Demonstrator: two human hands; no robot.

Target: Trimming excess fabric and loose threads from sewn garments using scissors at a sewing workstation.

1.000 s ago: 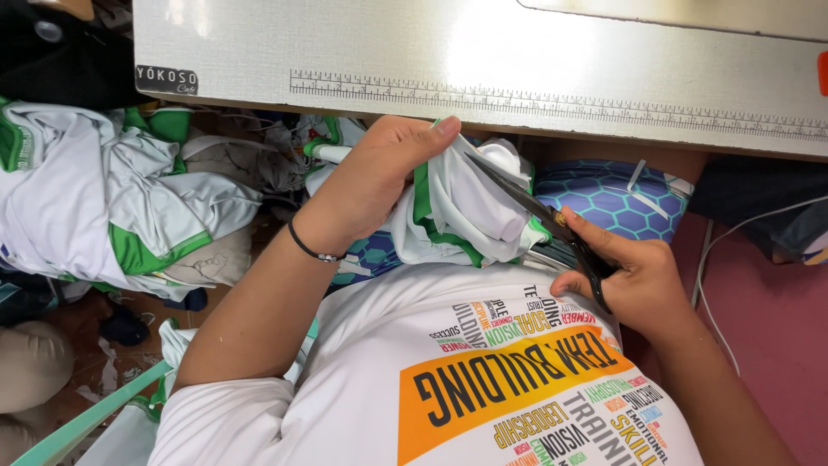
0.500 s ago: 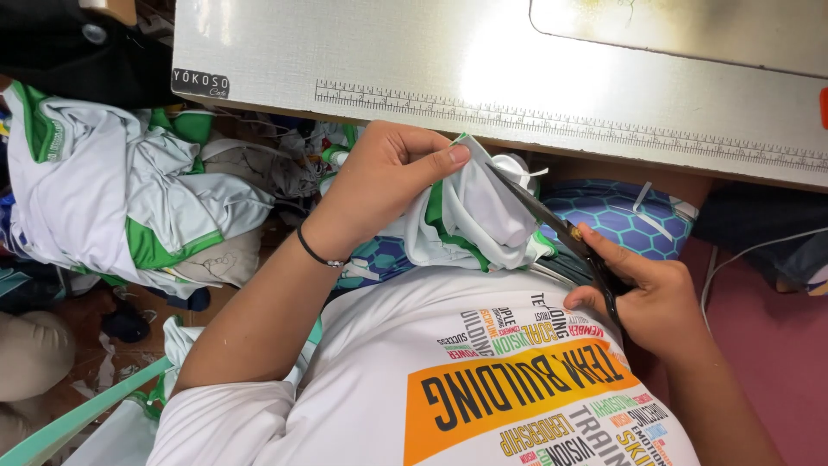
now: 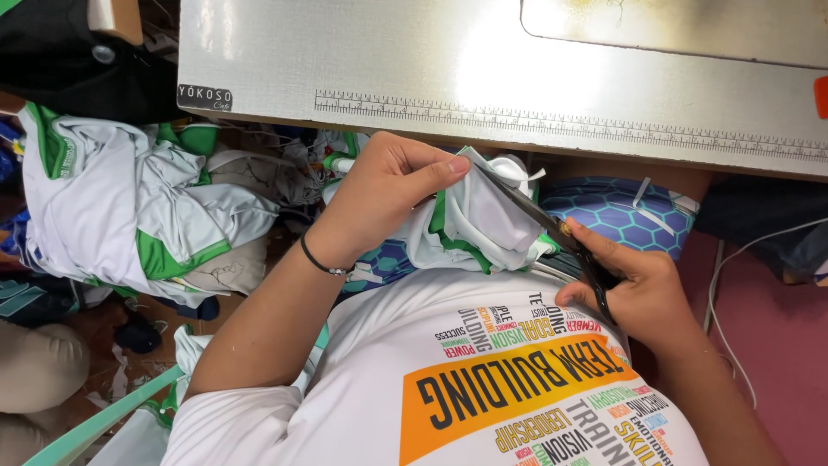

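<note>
My left hand (image 3: 388,194) pinches the top edge of a white garment with green trim (image 3: 479,224), holding it bunched up just below the table's front edge. My right hand (image 3: 634,289) grips dark scissors (image 3: 552,229) by the handles. Their blades point up and left, the tips meeting the fabric right beside my left thumb. A thin black band circles my left wrist. My own white printed shirt fills the bottom of the view.
A grey work table (image 3: 483,69) with a printed ruler along its front edge spans the top. A heap of white and green garments (image 3: 121,207) lies at the left. Blue hexagon-patterned cloth (image 3: 617,211) sits under the scissors. A white cable (image 3: 716,285) hangs at the right.
My left hand lifted the garment's edge higher and pinched it tighter. The scissors' tips moved up to the fabric beside my thumb. The view shifted slightly downward.
</note>
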